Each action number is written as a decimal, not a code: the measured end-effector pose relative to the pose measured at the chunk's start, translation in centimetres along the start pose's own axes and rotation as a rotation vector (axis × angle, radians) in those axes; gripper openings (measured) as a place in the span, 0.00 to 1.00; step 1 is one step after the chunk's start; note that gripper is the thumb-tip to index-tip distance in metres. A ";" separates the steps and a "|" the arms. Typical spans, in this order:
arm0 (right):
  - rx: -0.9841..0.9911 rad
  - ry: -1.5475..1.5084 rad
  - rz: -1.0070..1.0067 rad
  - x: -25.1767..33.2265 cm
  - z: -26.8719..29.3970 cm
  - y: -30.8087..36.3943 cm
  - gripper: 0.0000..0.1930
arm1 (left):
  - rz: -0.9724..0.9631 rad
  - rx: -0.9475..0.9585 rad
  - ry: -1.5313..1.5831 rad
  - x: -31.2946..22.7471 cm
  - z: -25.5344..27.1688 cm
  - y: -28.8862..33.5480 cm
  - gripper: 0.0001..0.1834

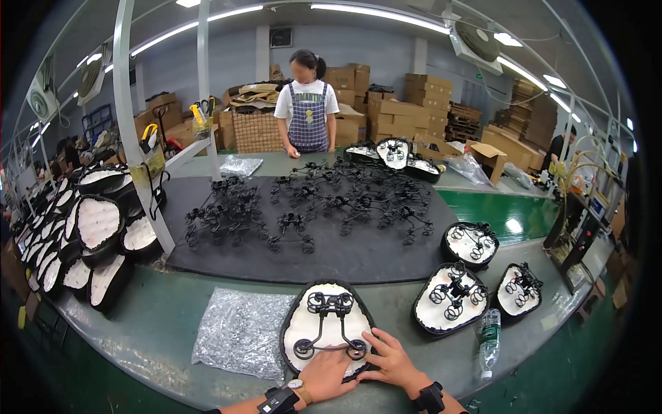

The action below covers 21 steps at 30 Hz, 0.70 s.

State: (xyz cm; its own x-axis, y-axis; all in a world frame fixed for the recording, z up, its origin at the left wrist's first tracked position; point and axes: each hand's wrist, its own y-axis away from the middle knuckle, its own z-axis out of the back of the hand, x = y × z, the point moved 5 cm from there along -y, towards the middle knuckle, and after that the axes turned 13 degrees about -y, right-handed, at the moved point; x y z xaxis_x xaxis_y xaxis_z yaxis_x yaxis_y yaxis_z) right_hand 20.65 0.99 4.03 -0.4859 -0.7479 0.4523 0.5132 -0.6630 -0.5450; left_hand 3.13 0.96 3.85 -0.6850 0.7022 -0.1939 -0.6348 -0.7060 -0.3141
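Observation:
A bicycle saddle [303,328] lies underside up at the near middle of the bench, its white base facing me inside a black cover. On that base rests a black wire spring frame [331,303], coils toward me. My left hand [325,372] is over the saddle's near end, fingers together and closed at the frame's near bar; their tips are partly hidden. My right hand [392,360] is at the saddle's near right edge, fingers spread beside the right coil, thumb near the rim.
A bag of small metal parts [241,331] lies left of the saddle. Several spring frames [289,231] cover a black mat [207,262]. More saddles [98,222] are piled left; others [452,300] stand right, by a water bottle [489,341]. A person [307,114] stands across the bench.

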 end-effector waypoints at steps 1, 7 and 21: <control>0.004 -0.005 0.008 0.0 0.0 0.0 0.24 | -0.008 -0.001 -0.001 0.0 -0.3 0.1 0.36; 0.005 0.006 0.031 0.4 -0.3 0.7 0.24 | 0.041 0.069 -0.050 0.0 -0.6 0.1 0.38; 0.112 0.168 -0.044 0.8 0.0 0.0 0.24 | 0.020 0.099 -0.189 -0.3 0.4 0.0 0.44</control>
State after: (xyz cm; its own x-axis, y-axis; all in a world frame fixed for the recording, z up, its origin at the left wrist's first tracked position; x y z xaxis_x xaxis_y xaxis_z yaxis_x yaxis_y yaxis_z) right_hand 20.27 0.36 4.44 -0.6165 -0.7080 0.3446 0.5592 -0.7018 -0.4413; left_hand 3.22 0.75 4.30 -0.7471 0.6644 -0.0187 -0.6456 -0.7320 -0.2176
